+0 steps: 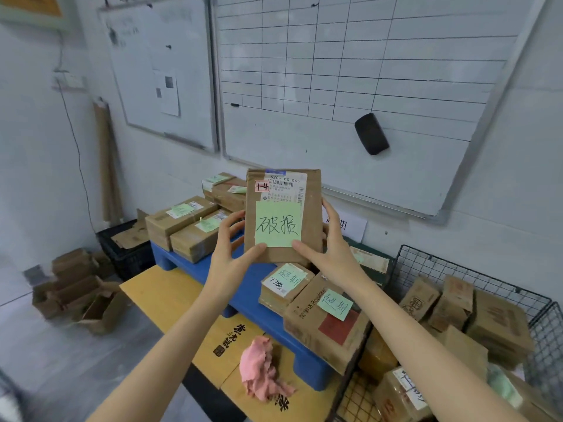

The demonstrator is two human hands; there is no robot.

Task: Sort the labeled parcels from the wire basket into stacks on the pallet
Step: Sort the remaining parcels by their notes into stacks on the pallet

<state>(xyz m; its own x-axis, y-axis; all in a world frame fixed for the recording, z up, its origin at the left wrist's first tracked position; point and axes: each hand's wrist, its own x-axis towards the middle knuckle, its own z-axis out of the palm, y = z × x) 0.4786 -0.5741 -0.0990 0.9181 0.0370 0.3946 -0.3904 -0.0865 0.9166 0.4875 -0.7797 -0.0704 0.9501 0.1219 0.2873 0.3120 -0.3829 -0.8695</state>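
Brown cardboard fills the middle of the view: a flat parcel (283,214) held upright above the blue pallet (304,367), its face toward the camera; a green note (277,224) with handwritten characters covers the lower part of its printed shipping label. The left hand (231,251) grips the parcel's left edge, thumb pressed on the front by the note's bottom corner and fingers curled round behind; the right hand (329,248) clamps the right edge the same way, thumb on the front and fingers spread up the side.

On the pallet's far left end two long boxes (182,226) lie side by side, each with a green note; behind them, at the pallet's back, sits a further stack (225,190); on its near right end two noted parcels (286,284) lie touching. Just right of the pallet stands the wire basket (426,263) with more brown parcels heaped inside it. In front of the pallet a crumpled pink cloth (262,373) lies on a yellow surface (170,293); left of the pallet is a black crate (125,248); on the wall behind the pallet hangs a gridded whiteboard (365,71) bearing a black eraser (371,134).
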